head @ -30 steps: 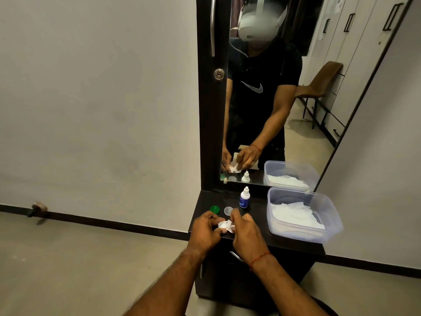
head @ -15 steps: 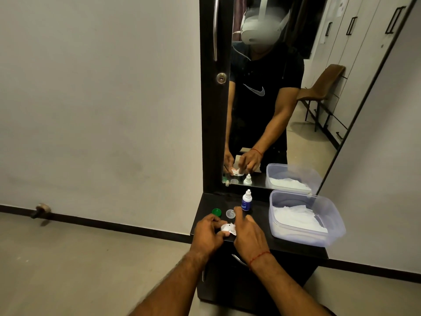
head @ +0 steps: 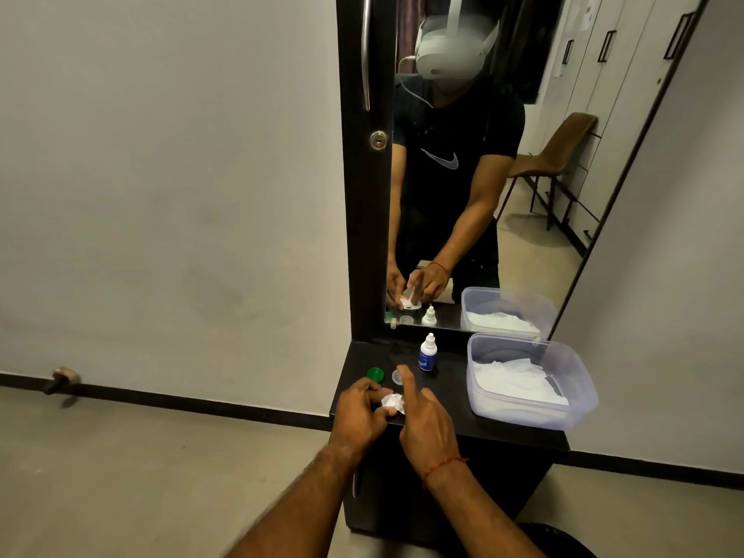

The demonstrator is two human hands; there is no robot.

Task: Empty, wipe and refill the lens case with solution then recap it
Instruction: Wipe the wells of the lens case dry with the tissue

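Wiping stage: left hand (head: 359, 409) grips lens case (head: 387, 406), right hand (head: 427, 425) pinches tissue (head: 396, 399); caps (head: 374, 373) off at 12 o'clock; refill, recapping outstanding.

Head-worn view, forward and downward.

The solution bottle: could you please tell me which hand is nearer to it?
Right. The right hand is just in front of the solution bottle, index finger extended; the left hand is farther left, by the green cap.

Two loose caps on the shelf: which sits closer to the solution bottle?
The clear cap, just left of the solution bottle; the green cap lies farther left.
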